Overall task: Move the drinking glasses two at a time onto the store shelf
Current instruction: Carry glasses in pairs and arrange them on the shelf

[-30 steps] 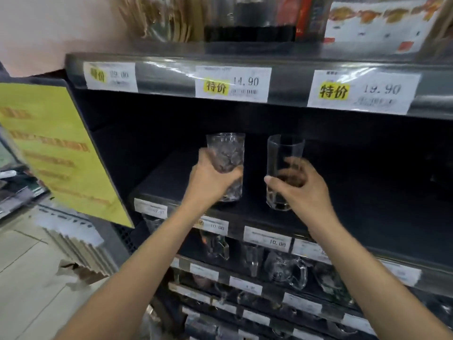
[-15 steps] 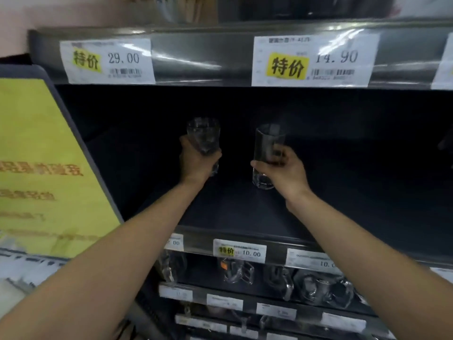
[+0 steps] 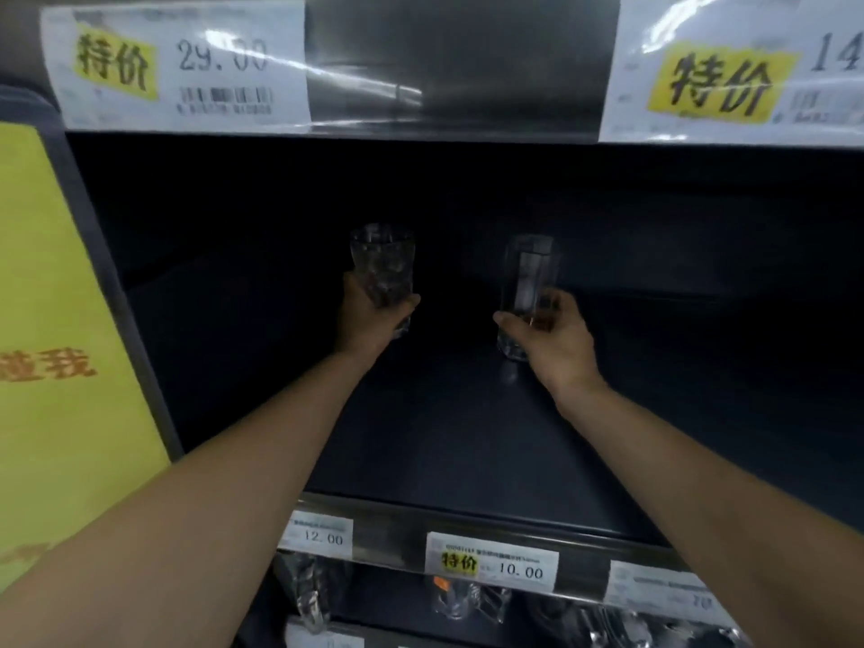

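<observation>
Both arms reach deep into a dark store shelf [image 3: 444,451]. My left hand [image 3: 369,320] grips a textured clear drinking glass [image 3: 382,259] around its lower half, upright, toward the back of the shelf. My right hand [image 3: 551,341] holds a taller smooth clear glass [image 3: 528,282] near its base, upright, its bottom at or just above the shelf board. Whether either glass rests on the board I cannot tell. The two glasses stand about a hand's width apart.
A shelf lip with price tags [image 3: 491,561] runs along the front. The shelf above [image 3: 458,63] overhangs close, also carrying price labels. A yellow sign [image 3: 61,320] borders the left side. Glass mugs [image 3: 458,600] sit on the shelf below.
Both hands have carried the glasses further back into the shelf, and my head has moved closer, so the shelf opening fills more of the view.
</observation>
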A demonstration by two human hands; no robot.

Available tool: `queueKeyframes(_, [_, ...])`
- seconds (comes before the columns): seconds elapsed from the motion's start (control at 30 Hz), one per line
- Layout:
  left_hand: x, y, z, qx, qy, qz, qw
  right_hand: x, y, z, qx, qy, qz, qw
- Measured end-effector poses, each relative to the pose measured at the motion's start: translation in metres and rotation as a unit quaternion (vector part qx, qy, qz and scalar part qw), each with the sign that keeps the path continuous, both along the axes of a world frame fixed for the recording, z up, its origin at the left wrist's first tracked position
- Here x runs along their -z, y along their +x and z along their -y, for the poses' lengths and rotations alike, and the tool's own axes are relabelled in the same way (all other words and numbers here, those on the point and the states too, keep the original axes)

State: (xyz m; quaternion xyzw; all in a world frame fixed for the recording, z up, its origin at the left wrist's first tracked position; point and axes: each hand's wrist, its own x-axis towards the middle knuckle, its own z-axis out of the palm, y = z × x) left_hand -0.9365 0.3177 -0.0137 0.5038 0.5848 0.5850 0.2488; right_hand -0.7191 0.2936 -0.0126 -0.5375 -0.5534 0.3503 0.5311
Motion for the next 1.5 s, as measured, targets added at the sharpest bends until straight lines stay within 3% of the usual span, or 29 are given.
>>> queueKeyframes(0.23, [0.002, 0.001, -0.032, 0.004, 0.01, -0.002, 1.0, 0.003, 0.001, -0.031, 0.022, -0.007, 0.058, 0.998])
queueKeyframes(0.83, [0.004, 0.064, -0.071, 0.15, 0.007, -0.051, 0.987, 0.002, 0.006, -0.084, 0.09, 0.006, 0.122, 0.988])
queueKeyframes(1.03, [0.002, 0.078, -0.079, 0.104, 0.008, -0.051, 0.993, 0.005, 0.011, -0.085, 0.1, 0.004, 0.076, 0.992])
queueKeyframes(1.5, [0.004, 0.074, -0.095, 0.029, 0.002, -0.041, 0.999, 0.006, 0.007, -0.1, 0.108, -0.017, 0.186, 0.977])
